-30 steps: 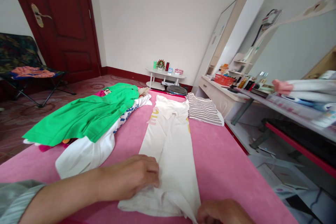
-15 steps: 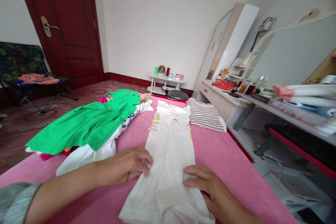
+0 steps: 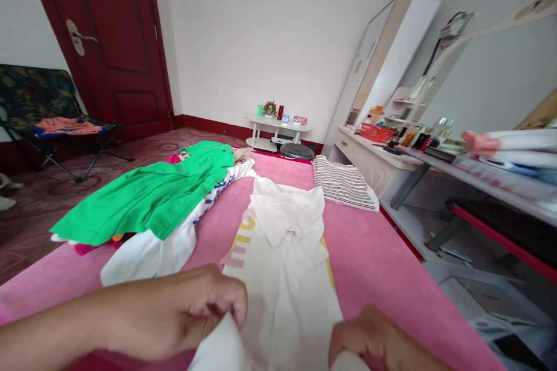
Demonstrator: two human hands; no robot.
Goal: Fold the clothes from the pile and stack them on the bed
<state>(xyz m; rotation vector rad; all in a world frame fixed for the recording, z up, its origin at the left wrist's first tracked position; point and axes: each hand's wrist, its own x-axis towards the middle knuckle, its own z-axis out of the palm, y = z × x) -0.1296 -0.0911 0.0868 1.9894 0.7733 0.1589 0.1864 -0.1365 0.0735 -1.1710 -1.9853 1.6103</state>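
Observation:
A white shirt [image 3: 287,266] with yellow and pink print at its sides lies lengthwise on the pink bedcover [image 3: 369,243], its long edges folded inward. My left hand [image 3: 204,307] is closed on the shirt's near part at the lower left, pinching a raised bit of cloth. At the lower right my right hand [image 3: 369,339] is also closed on the near end of the shirt, with white cloth showing below its fingers. The near edge of the shirt runs out of the picture.
A green garment [image 3: 152,197] lies over other clothes at the left. A striped folded shirt [image 3: 343,182] rests at the far right of the bed. Beyond are a dressing table [image 3: 365,153], a low white stand [image 3: 278,123] and a folding chair [image 3: 47,104].
Both hands have moved nearer to me and closed on the shirt, lifting some cloth. The shirt has been pulled nearer, its collar end away from the striped shirt.

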